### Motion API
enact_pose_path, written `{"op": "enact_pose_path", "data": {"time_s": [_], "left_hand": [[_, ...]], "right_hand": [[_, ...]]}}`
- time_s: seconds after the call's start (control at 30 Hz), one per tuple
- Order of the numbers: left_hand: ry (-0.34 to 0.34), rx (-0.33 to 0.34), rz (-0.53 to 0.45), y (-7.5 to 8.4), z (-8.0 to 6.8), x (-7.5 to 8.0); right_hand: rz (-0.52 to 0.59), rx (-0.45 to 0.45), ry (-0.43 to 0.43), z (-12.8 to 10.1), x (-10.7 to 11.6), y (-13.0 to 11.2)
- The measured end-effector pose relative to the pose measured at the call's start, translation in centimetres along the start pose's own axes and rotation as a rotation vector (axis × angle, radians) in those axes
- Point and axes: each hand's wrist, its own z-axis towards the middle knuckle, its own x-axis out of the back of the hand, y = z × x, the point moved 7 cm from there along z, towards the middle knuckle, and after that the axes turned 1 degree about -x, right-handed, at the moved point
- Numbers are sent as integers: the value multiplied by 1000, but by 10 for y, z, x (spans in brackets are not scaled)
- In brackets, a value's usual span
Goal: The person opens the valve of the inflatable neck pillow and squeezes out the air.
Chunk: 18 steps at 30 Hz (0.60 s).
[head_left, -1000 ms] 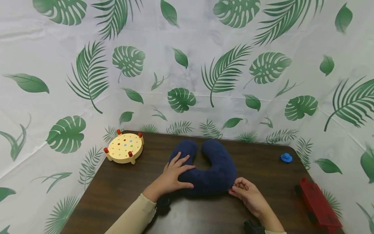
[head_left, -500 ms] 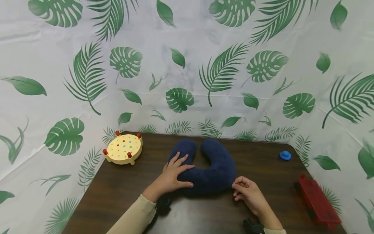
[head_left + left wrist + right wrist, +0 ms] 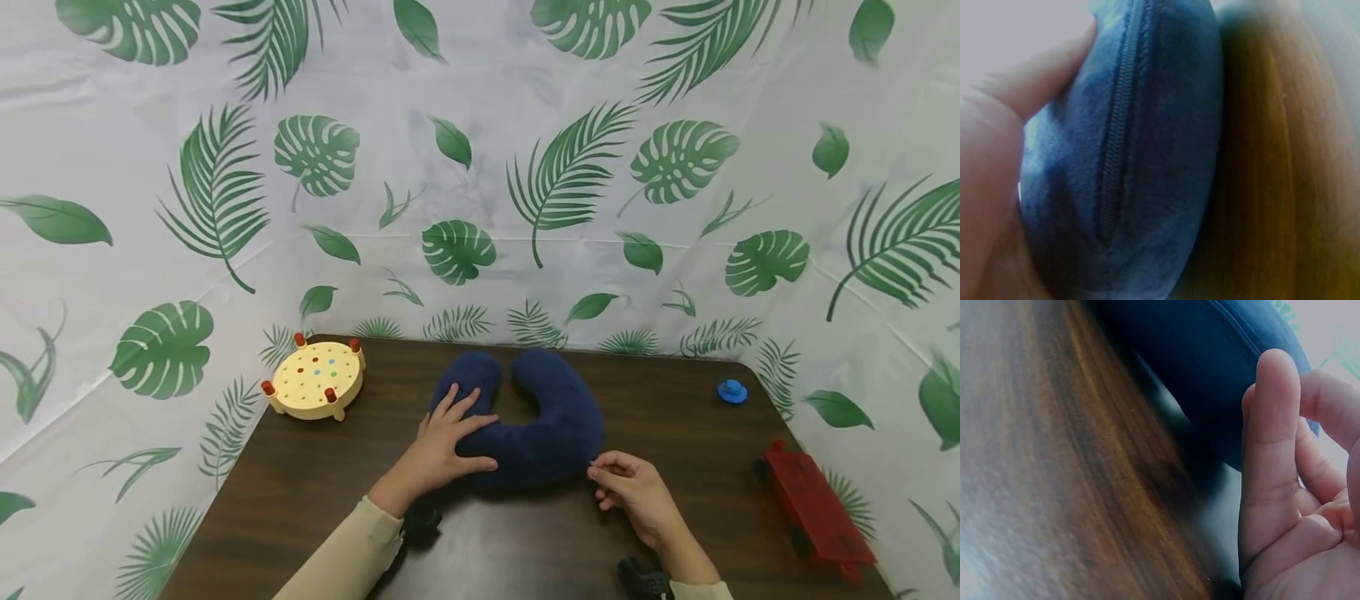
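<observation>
A navy blue U-shaped neck pillow (image 3: 536, 454) lies on the table, its two ends pointing away from me. My left hand (image 3: 442, 446) rests with spread fingers on the pillow's left side, the thumb along its near edge. Along that near edge runs a zipper (image 3: 1119, 125), its teeth closed over the stretch seen in the left wrist view. At the pillow's near right curve, my right hand (image 3: 633, 492) pinches a tiny zipper pull (image 3: 592, 463) between thumb and forefinger. In the right wrist view the fingertips hide the pull.
On the dark wooden table (image 3: 315, 500), a round yellow pegboard-like toy (image 3: 318, 379) with red-tipped legs stands at the back left. A small blue hat-shaped object (image 3: 732, 392) lies back right. A red toy wagon (image 3: 817, 504) sits at the right edge. Leaf-patterned cloth hangs behind.
My right hand has shifted slightly along the pillow's near right curve, its lower fingers loosening from the pillow. The left hand stays in place on the pillow.
</observation>
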Motion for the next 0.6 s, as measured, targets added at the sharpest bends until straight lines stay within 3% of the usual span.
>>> {"op": "enact_pose_path", "data": {"time_s": [0.6], "left_hand": [[24,34,-15,-2,9,-1]], "right_hand": [[58,35,198,-3,-34,0]]}}
